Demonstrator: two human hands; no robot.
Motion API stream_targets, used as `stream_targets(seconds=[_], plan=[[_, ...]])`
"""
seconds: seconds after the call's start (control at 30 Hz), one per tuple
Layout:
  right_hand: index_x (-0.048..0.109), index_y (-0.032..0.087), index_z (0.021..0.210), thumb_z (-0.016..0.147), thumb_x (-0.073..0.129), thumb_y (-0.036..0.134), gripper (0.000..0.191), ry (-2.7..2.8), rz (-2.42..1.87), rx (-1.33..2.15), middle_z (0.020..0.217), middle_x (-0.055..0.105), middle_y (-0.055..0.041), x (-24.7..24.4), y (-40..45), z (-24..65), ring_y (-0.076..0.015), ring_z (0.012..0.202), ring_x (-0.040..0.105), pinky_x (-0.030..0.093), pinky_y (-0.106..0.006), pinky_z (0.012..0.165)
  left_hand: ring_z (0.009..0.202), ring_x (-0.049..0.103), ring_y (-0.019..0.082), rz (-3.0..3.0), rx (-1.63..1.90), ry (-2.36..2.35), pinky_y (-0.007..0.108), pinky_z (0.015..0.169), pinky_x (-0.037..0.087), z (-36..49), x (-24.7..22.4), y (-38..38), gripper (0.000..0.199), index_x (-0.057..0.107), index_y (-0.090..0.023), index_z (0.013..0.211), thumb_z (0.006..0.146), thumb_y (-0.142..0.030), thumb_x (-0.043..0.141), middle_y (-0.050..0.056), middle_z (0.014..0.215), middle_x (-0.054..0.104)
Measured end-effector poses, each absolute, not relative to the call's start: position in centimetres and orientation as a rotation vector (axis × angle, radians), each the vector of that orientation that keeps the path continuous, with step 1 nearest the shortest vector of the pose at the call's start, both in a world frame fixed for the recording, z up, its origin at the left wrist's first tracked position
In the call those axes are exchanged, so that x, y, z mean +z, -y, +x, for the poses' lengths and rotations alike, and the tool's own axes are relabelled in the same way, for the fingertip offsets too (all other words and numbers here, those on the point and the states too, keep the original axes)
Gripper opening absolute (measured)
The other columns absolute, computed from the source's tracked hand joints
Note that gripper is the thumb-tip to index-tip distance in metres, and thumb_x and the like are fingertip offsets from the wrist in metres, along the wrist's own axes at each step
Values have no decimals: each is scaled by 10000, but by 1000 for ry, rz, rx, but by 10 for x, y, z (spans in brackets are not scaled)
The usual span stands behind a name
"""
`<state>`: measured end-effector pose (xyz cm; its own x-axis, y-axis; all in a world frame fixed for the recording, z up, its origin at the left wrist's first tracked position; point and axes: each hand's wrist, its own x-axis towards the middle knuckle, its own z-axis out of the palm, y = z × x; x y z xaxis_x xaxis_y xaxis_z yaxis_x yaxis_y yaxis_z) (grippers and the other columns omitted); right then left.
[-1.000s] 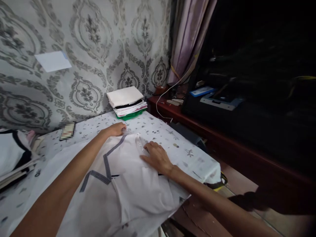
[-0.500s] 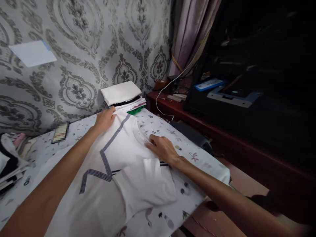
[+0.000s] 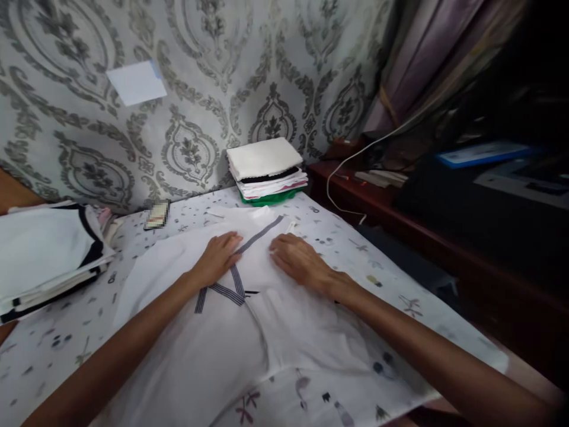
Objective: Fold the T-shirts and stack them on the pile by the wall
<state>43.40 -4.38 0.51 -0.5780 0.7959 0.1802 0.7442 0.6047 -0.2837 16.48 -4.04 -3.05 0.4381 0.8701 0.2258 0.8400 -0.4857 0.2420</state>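
Smoothing, seemingly, white shirt (image 3: 213, 338), spread from centre toward seven o'clock. Left hand (image 3: 217, 258): fingers nearly together, laid flat. Right hand (image 3: 302, 264): fingers curled, cannot tell if pinching. Next move likely calls for light tension.

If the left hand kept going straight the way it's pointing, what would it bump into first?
Sliding over the white shirt under it, the left hand would probably bump into the pile of folded clothes first, though depth is hard to judge.
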Motion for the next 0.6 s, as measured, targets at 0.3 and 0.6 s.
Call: stream_targets(seconds=[0.3,0.6], plan=[[630,182,1326,992,457,293,393,2563,-1220,349,1479,563,-135,-26,-40,379,-300,1387,486,354,-509,1143,1394,481,295,2136,357,-2302,528,1154,366,15,-32,42,471,530,-197,1384,1002,-368,315,126,1494,550],[586,178,1399,1023,418,312,433,2544,-1289,261,1558,481,-136,-36,-46,380,-263,1459,414,285,-496,1198,945,664,266,1906,272,-2428,361,839,523,-22,-13,17,199,665,-216,957,861,-354,559,77,975,714]])
